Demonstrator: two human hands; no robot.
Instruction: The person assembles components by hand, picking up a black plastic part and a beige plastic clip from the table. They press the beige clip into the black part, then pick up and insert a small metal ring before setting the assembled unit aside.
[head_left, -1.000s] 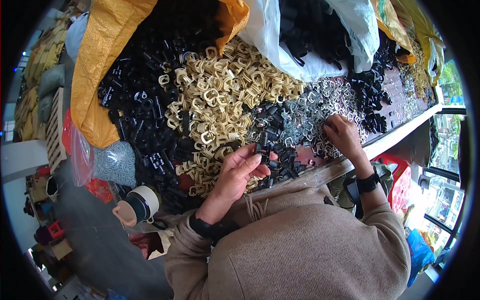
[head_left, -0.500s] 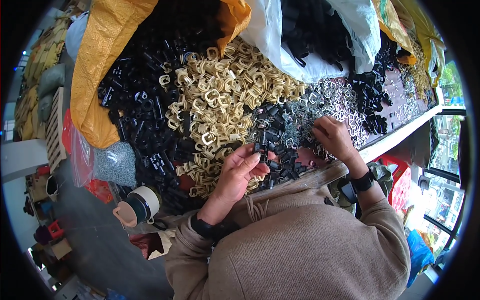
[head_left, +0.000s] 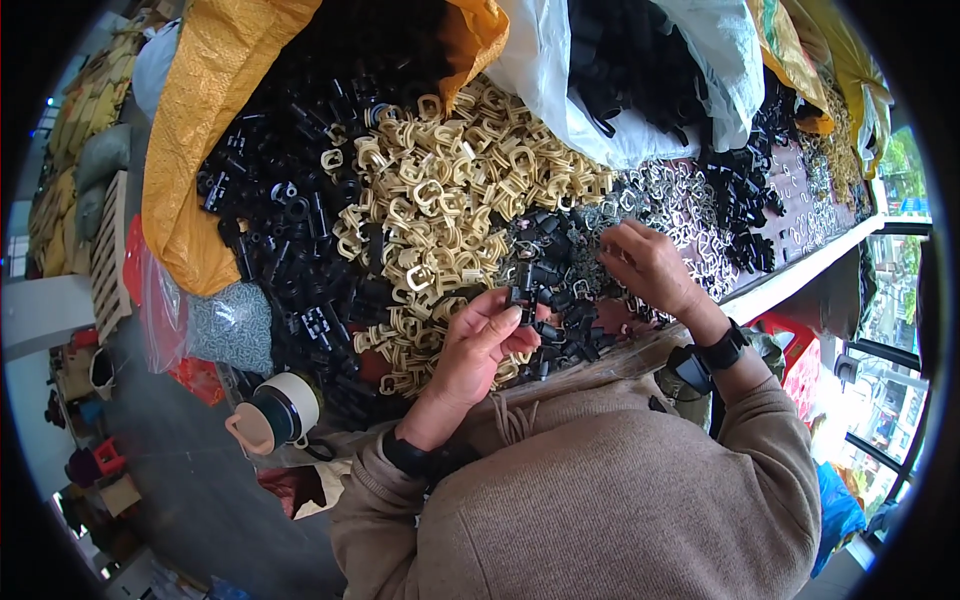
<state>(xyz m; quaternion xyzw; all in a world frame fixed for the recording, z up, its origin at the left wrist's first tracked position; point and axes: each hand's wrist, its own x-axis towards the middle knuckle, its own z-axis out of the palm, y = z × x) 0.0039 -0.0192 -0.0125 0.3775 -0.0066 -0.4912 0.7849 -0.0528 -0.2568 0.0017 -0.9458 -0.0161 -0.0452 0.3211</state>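
Note:
Between the thumb and fingers of my left hand [head_left: 474,350] is a small black plastic part [head_left: 525,298], held upright over the near edge of the heap. My right hand [head_left: 655,270] hovers to the right of it, fingers curled and drawn together above a pile of small grey metal pieces [head_left: 587,262]. Whatever the right fingertips may pinch is too small to make out. Around both hands lie short black fittings [head_left: 545,245]. Cream-coloured plastic loops [head_left: 430,200] are heaped just beyond my left hand, and bent silver metal clips [head_left: 690,200] spread out beyond the right.
An orange woven sack [head_left: 205,130] and a white plastic bag [head_left: 540,85] spill black parts onto the table. Left of the heap sits a clear bag of small screws [head_left: 230,328]. A lidded cup [head_left: 285,405] stands near my left forearm. The table's pale edge [head_left: 780,283] runs along the right.
My right hand has shifted left and slightly up, nearer the black part. My left hand keeps its hold in the same place.

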